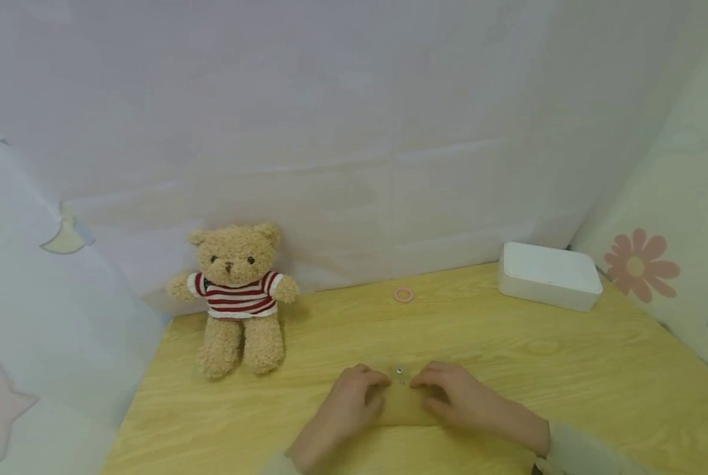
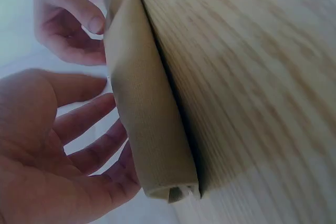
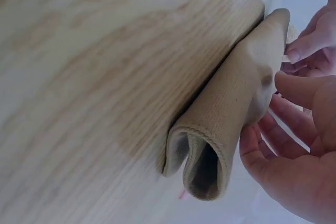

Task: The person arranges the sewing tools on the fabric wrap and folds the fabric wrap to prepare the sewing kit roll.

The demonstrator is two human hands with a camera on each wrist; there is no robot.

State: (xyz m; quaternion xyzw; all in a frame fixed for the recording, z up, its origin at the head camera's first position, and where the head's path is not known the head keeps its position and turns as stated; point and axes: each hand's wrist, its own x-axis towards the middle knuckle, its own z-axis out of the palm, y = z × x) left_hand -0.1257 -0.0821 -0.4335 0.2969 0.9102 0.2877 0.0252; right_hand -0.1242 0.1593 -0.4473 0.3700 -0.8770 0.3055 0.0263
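Note:
A folded tan knit cloth lies on the wooden table in front of me, a small round pale-and-dark mark on its far part. Its rolled layers and open end show in the right wrist view, where the cloth has a stitched edge. My left hand is at its left side, with bent, spread fingertips right at the cloth in the left wrist view. From the right comes my right hand, its fingertips against the upper surface. Neither hand wraps round the cloth.
A teddy bear in a red-and-white striped top sits at the table's back left. Near the back edge lies a pink ring. A white box stands at the back right. Pale cloth walls border the table.

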